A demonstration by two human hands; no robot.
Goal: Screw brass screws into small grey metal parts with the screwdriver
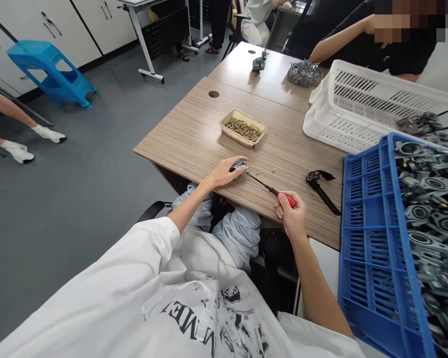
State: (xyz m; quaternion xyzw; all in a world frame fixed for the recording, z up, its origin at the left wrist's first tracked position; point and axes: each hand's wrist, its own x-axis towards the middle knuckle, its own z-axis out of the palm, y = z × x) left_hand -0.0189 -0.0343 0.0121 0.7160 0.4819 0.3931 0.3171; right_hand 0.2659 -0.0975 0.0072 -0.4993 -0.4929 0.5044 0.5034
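My left hand is closed around a small grey metal casting, pressing it to the table near the front edge. A screwdriver with a red and black handle is gripped in my right hand. Its dark shaft points left, and the tip meets the casting's right side; exactly where it sits is too small to tell. Two small brass pieces lie loose just beyond the shaft. Farther back stands a cream tray filled with small brass and dark pieces.
A black wristwatch lies at the right. Beside it stand a blue crate full of metal castings and a white crate. Across the wood-grain table, a person sits near a heap of metal parts. A blue stool stands left.
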